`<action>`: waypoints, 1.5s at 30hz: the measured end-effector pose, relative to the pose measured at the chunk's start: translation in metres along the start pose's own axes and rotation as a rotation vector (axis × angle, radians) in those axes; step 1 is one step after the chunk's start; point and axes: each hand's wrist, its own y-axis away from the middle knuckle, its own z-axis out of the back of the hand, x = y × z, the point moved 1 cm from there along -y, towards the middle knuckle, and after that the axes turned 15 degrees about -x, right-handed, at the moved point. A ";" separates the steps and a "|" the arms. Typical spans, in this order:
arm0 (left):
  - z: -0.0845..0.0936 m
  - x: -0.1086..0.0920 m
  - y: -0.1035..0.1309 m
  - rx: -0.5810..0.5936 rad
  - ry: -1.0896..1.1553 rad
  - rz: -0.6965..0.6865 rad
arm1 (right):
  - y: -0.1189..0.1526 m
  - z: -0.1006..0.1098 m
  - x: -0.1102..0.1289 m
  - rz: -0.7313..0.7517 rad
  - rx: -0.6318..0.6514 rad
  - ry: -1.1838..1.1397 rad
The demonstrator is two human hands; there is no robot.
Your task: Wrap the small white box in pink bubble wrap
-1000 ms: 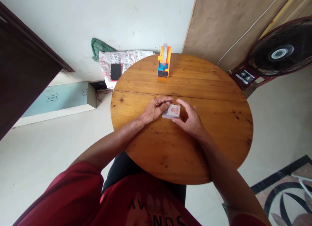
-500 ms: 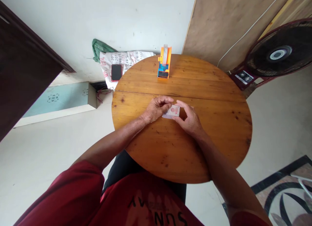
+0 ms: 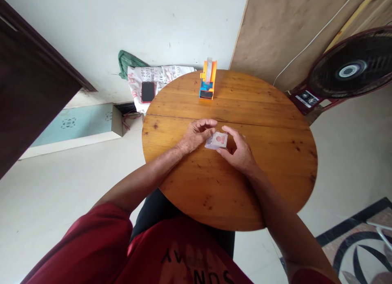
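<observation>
A small pale packet in clear plastic with a reddish print is between my two hands over the middle of the round wooden table. My left hand has its thumb and fingers closed at the packet's left, plastic-covered end. On the right side, my right hand curves around the packet, thumb at its lower edge and index finger near its upper corner. Whether the packet rests on the wood cannot be made out.
An orange and blue tape dispenser stands at the table's back. Beyond the left rear edge, a phone lies on a printed white bag. A large fan is at the right.
The whole view has shifted slightly. Against the table my hands have hardly moved; the right fingertips now sit a little more apart from the packet's upper edge.
</observation>
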 end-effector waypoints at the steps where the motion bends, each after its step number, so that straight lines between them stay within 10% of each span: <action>1: 0.000 0.001 0.000 0.003 -0.011 -0.001 | 0.000 -0.001 0.000 -0.002 0.002 0.002; 12: -0.004 0.004 0.003 0.083 -0.027 0.075 | -0.002 -0.007 -0.006 -0.006 -0.002 0.004; 22: 0.006 -0.005 -0.003 -0.148 -0.021 0.031 | -0.002 0.019 0.002 0.024 -0.094 -0.108; 45: -0.004 -0.005 0.008 0.150 -0.027 0.159 | -0.004 0.011 0.009 0.139 -0.093 -0.036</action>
